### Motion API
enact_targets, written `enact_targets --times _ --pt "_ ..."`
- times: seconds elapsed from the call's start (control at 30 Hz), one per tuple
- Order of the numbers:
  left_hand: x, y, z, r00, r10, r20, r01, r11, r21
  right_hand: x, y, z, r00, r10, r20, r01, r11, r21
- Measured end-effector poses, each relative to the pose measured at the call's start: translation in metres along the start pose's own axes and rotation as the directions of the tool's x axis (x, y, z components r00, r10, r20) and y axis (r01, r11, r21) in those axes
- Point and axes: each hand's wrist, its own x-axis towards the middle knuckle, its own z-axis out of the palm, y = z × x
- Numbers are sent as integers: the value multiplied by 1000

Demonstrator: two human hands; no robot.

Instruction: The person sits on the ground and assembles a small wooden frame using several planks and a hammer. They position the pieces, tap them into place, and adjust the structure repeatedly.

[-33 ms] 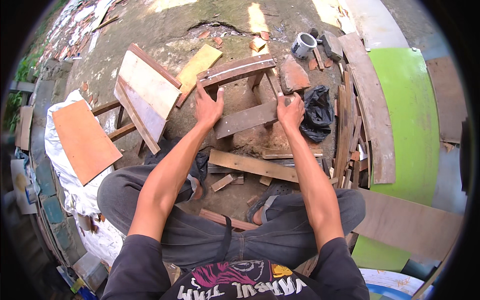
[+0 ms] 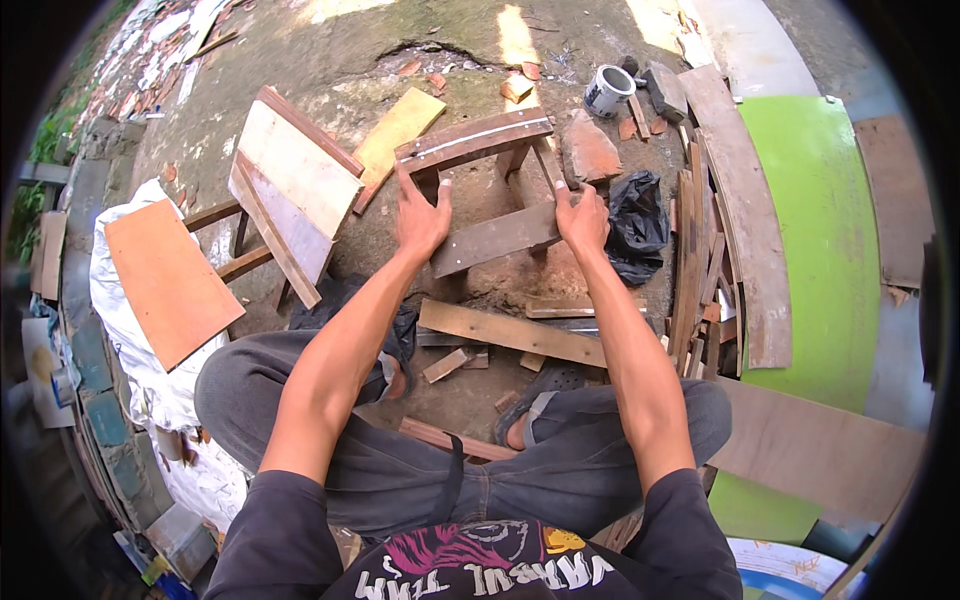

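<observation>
A small wooden frame [image 2: 495, 240] stands on the ground in front of me, like a stool frame, with a near and a far board, side rails and legs below. Its far board [image 2: 475, 139] has a pale stripe along it. At the left side, my left hand [image 2: 420, 215] is closed round the frame, its thumb pointing up. My right hand [image 2: 582, 218] grips the right end by the near board, thumb on top. The fingers of both hands are partly hidden behind the wood.
Left of the frame lie another wooden piece with pale panels [image 2: 295, 165] and an orange board [image 2: 172, 282]. A yellow board [image 2: 400, 130] lies behind. To the right are a paint can [image 2: 606, 92], a brick [image 2: 590, 148], a black plastic bag [image 2: 637, 225] and stacked planks [image 2: 685, 260]. Offcuts surround a loose plank [image 2: 510, 333].
The frame and both my hands have shifted very slightly to the right. My grip looks the same.
</observation>
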Motion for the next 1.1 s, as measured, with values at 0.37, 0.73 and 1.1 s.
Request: enact_targets --times 0.37,0.73,1.1 --pt "8 17 2 1000 18 -25 -13 986 164 32 -9 7 991 43 127 -33 996 -78" --pt "11 16 -1 1000 16 -22 -12 981 191 31 -16 0 984 65 167 -56 997 -58" --pt "32 -20 -11 975 209 -75 -206 977 49 6 6 12 984 49 173 -82 979 186"
